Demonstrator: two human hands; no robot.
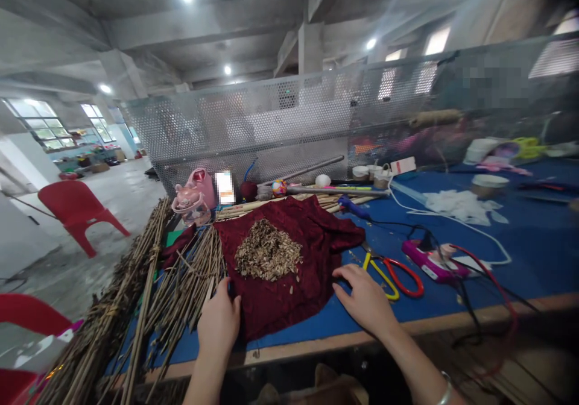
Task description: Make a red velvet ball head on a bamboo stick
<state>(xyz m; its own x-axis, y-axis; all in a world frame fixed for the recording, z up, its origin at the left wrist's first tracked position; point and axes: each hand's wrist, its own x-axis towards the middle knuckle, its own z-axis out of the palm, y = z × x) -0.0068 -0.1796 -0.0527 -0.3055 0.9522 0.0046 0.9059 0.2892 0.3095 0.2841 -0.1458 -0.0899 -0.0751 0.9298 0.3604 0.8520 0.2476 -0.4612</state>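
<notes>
A dark red cloth (280,314) lies spread on the blue tabletop. On it rests a heap of short, dry brown stem pieces (268,251), with a few loose bits at its lower right. My left hand (220,314) is at the cloth's left edge, thumb and fingers apart, with nothing seen in it. Opposite, my right hand (362,296) hovers by or touches the right edge, its fingers slightly bent and apart. Scissors (391,275) with one yellow and one red handle lie just beyond my right hand, their blades partly under the cloth's side.
Long dry stalks (185,290) lie left of the cloth, bundles along the table's left side. A purple power strip (434,260) with cables sits right. Behind stand a pink container (201,185) and a perforated metal screen (253,116). Red chairs (81,206) stand left.
</notes>
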